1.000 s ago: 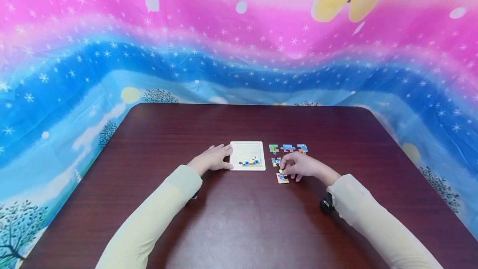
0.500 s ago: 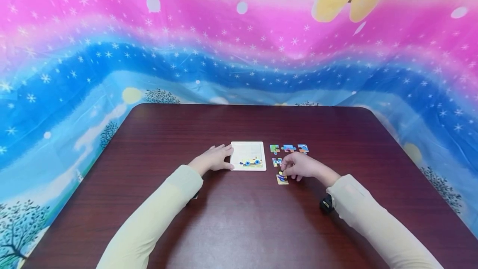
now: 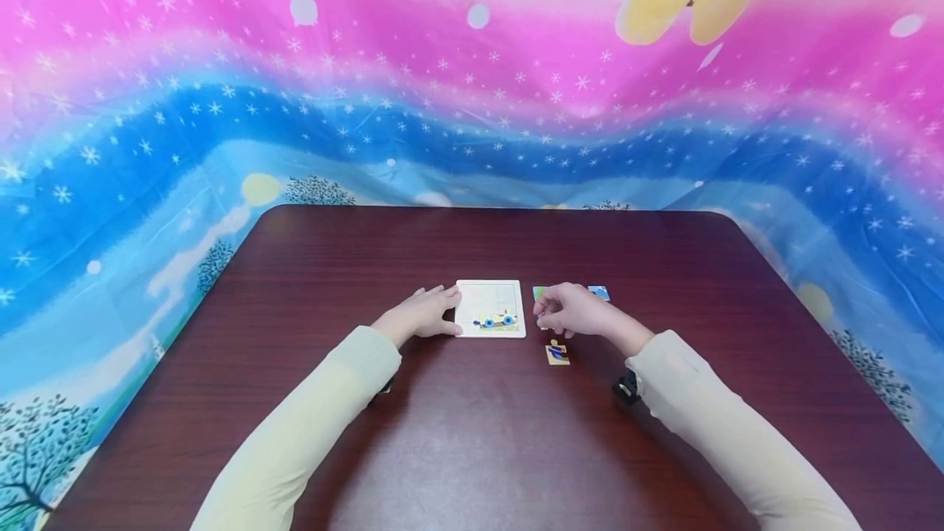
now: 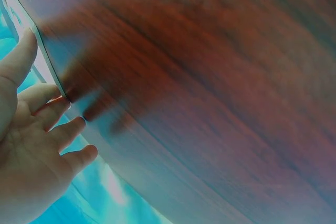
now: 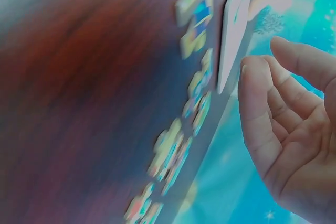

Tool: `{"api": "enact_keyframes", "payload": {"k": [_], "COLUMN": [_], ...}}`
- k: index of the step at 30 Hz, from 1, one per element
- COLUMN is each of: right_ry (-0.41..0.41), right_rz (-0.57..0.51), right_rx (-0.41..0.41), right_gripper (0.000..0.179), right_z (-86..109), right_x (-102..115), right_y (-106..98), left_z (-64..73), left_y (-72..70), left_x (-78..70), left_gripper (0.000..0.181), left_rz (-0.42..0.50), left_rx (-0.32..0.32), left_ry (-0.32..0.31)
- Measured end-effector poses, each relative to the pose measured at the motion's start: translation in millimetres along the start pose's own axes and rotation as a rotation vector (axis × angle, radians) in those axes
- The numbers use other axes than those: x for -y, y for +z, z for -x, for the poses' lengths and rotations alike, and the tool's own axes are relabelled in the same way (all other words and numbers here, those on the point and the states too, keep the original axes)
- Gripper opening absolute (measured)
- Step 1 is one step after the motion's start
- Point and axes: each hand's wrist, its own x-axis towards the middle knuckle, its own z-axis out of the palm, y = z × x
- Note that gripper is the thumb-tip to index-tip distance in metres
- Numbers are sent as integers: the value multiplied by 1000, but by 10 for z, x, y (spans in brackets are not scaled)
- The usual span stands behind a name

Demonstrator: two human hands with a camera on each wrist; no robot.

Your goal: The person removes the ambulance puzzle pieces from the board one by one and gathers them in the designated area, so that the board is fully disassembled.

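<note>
My left hand (image 3: 422, 314) touches the left side of a white puzzle tray (image 3: 479, 293), fingers spread along its edge, as the left wrist view also shows. A yellow vehicle picture (image 3: 496, 320) fills the tray's lower right part. In the head view my right hand (image 3: 578, 310) hovers over loose jigsaw pieces beside the tray, hiding most of them. Its fingers bend loosely with a gap between thumb and index fingertip, nothing between them, in the right wrist view. A yellow-and-blue jigsaw piece (image 3: 557, 354) lies nearer than that hand. Another jigsaw piece (image 3: 599, 292) shows past its far side.
A dark red-brown table (image 3: 472, 433) bears everything. Behind and at its sides hangs a pink-and-blue printed cloth (image 3: 472, 105). The right wrist view shows several loose jigsaw pieces (image 5: 168, 150) spread along the table from the tray.
My right hand has moved left and away from the nearest jigsaw piece, which now shows fully; the hand covers pieces in the far row instead. My left hand stays at the tray.
</note>
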Motion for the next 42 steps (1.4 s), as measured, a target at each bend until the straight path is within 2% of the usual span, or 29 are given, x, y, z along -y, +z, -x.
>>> {"api": "enact_keyframes", "payload": {"k": [5, 14, 21, 26, 34, 42], "right_ry": [-11, -36, 8, 71, 79, 97], "right_rz": [-9, 33, 35, 45, 78, 3], "right_rx": [0, 33, 69, 80, 82, 76], "right_gripper": [10, 16, 18, 23, 24, 21], "right_z": [-137, -373, -485, -517, -529, -550], "right_x": [133, 279, 316, 328, 363, 337], "right_y": [73, 228, 328, 377, 394, 386], "left_z": [-4, 25, 7, 18, 24, 20], "left_y": [-1, -10, 2, -10, -10, -7], "left_x": [8, -19, -8, -18, -21, -17], "left_gripper": [68, 65, 64, 67, 68, 68], "left_rz": [14, -26, -18, -12, 3, -3], "left_rx": [-3, -24, -28, -21, -23, -26], "left_ry": [11, 16, 17, 6, 4, 8]}}
